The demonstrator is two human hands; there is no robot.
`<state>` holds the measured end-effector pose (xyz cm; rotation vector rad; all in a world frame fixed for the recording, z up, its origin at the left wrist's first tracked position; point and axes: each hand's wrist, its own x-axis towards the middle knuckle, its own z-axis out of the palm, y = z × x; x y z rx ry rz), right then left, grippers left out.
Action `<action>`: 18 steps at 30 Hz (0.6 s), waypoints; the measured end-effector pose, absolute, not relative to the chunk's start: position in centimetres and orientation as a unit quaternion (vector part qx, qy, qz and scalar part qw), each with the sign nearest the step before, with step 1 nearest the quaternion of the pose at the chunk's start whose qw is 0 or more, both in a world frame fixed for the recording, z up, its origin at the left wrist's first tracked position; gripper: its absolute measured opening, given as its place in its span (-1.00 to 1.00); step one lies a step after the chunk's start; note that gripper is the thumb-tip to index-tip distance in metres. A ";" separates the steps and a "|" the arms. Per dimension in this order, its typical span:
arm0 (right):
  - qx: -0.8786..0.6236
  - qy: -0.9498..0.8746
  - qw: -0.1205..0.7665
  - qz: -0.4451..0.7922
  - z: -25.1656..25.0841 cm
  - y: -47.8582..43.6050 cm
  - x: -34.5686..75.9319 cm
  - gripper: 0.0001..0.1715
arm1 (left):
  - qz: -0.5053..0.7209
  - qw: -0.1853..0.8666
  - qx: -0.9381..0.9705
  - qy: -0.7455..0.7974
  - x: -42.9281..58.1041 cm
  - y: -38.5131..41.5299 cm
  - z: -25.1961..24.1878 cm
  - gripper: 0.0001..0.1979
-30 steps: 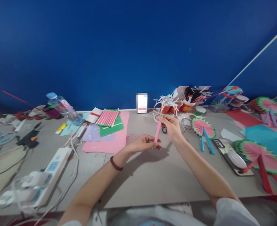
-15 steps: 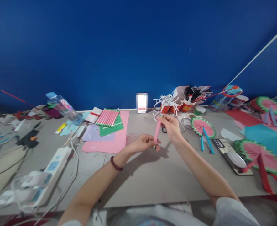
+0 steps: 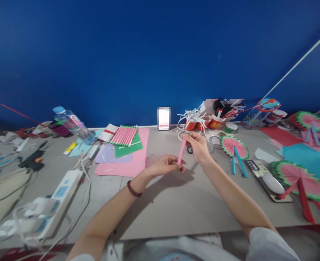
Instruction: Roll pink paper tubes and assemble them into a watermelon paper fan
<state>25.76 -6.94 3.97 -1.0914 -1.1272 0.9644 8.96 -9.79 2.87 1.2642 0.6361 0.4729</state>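
Observation:
Above the middle of the grey table [image 3: 160, 203] I hold a narrow pink folded paper strip with green ends [image 3: 181, 151], tilted nearly upright. My left hand [image 3: 167, 165] pinches its lower end, fingers closed. My right hand [image 3: 198, 145] pinches its upper end, fingers closed too. A dark bead bracelet [image 3: 134, 189] sits on my left wrist.
Pink, green and purple paper sheets [image 3: 127, 152] with a pleated pink piece lie to the left. Farther left are a water bottle [image 3: 73, 125], a glue gun [image 3: 33, 159] and a power strip [image 3: 62, 192]. Cups of tools [image 3: 214, 121] stand behind; watermelon paper fans [image 3: 298, 175] and a phone lie right.

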 end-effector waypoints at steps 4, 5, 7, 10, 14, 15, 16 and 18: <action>-0.473 -0.493 0.594 0.425 3.9 -6.8 25.7 -0.66 | 0.229 0.728 0.575 0.295 9.1 -9.7 2.3 -0.53; -0.475 -0.495 0.590 0.426 3.9 -6.8 25.7 -0.67 | 0.232 0.727 0.575 0.296 9.1 -9.6 2.1 -0.52; -0.476 -0.493 0.586 0.432 4.0 -6.7 25.8 -0.67 | 0.234 0.726 0.576 0.294 9.1 -9.5 1.9 -0.51; -0.474 -0.471 0.591 0.452 4.2 -6.6 25.9 -0.67 | 0.243 0.730 0.570 0.289 9.3 -9.5 1.5 -0.51; -0.467 -0.428 0.611 0.476 4.2 -6.3 26.2 -0.64 | 0.274 0.734 0.550 0.288 10.0 -10.1 1.1 -0.48; -0.466 -0.416 0.617 0.479 4.2 -6.2 26.2 -0.62 | 0.284 0.735 0.545 0.287 10.2 -10.3 1.0 -0.46; -0.464 -0.404 0.625 0.481 4.2 -6.1 26.3 -0.61 | 0.294 0.737 0.539 0.285 10.4 -10.5 0.9 -0.43; -0.463 -0.384 0.637 0.483 4.2 -5.9 26.4 -0.62 | 0.306 0.744 0.529 0.271 10.6 -10.7 0.9 -0.38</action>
